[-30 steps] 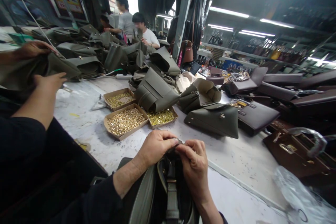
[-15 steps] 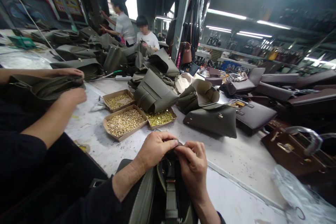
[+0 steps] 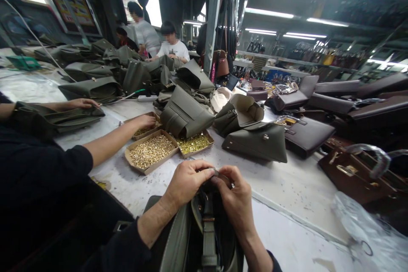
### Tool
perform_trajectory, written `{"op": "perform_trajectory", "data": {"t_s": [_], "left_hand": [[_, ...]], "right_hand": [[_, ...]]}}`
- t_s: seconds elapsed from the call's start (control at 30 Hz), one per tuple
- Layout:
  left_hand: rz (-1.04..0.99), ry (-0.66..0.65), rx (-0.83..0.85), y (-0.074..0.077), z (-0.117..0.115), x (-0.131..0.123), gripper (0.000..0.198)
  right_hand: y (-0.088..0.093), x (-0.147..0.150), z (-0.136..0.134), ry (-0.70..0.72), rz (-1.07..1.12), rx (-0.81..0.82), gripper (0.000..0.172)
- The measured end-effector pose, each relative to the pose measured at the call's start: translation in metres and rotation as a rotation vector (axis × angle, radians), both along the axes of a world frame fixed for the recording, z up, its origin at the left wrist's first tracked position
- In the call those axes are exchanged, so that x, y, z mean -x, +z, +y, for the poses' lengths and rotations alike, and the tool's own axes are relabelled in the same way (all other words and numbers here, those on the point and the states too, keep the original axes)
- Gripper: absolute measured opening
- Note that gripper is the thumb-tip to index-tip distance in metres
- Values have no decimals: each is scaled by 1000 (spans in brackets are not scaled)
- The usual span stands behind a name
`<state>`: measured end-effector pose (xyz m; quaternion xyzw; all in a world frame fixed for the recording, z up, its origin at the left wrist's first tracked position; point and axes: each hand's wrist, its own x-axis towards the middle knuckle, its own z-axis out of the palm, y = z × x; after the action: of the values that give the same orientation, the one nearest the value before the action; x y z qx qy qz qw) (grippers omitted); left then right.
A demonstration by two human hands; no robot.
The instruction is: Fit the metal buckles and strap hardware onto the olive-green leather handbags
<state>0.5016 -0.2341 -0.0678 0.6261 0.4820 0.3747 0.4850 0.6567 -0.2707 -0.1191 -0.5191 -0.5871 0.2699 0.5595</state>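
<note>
An olive-green leather bag (image 3: pixel 174 238) with a buckled strap (image 3: pixel 208 236) stands at the bottom centre, close to my body. My left hand (image 3: pixel 188 182) pinches the bag's upper edge between thumb and fingers. Facing it, my right hand (image 3: pixel 236 195) grips the same edge, fingers bent and thumb against the material. The fingertips of both hands nearly meet there; any small part between them is hidden. Beyond my hands, a cardboard tray (image 3: pixel 145 171) holds many gold metal pieces, and a second tray (image 3: pixel 197 151) of yellowish-gold pieces adjoins it.
At the left, a co-worker's hand (image 3: pixel 147 121) is in a third tray, and their other hand (image 3: pixel 83 103) rests on a green bag (image 3: pixel 70 121). Green bags (image 3: pixel 188 114) lie behind the trays. Brown bags (image 3: pixel 309 136) and clear plastic (image 3: pixel 366 225) are at the right.
The co-worker's nearer hand has left the green bag and reached into the rear tray. My hands stay at the bag's edge, with my right fingers slightly shifted.
</note>
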Motion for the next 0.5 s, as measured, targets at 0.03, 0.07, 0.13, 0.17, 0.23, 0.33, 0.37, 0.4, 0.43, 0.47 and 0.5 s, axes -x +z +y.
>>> {"op": "perform_trajectory", "data": {"t_s": [0.03,0.07,0.13,0.17,0.23,0.33,0.37,0.4,0.43,0.47,0.5], "left_hand": [[11,5,-5,0,0,0,26],[21,11,-10,-1,0,-1,26],[42,22,-21,-2,0,-2,26],[58,30,-30,-2,0,-3,25],[95,48,-49,-3,0,-4,25],[145,73,-81,-4,-1,-6,25],[158,80,-89,-4,-2,-6,27],[172,81,-93,-4,-2,-5,28],[183,72,-94,-4,-2,-4,29],[191,55,-90,-4,-3,-4,30],[195,35,-85,-4,-3,-3,31]], "right_hand": [[2,0,0,-9,-16,8,9],[4,1,0,-21,-34,8,9],[5,1,1,-52,-79,-1,8],[6,2,1,-69,-102,-7,8],[4,3,1,-92,-145,-21,7],[1,5,1,-110,-212,-62,7],[0,5,1,-119,-243,-84,7],[-1,5,1,-134,-275,-109,5],[-2,5,2,-146,-300,-129,5],[-2,4,2,-153,-309,-134,6],[-2,3,3,-150,-298,-123,7]]}}
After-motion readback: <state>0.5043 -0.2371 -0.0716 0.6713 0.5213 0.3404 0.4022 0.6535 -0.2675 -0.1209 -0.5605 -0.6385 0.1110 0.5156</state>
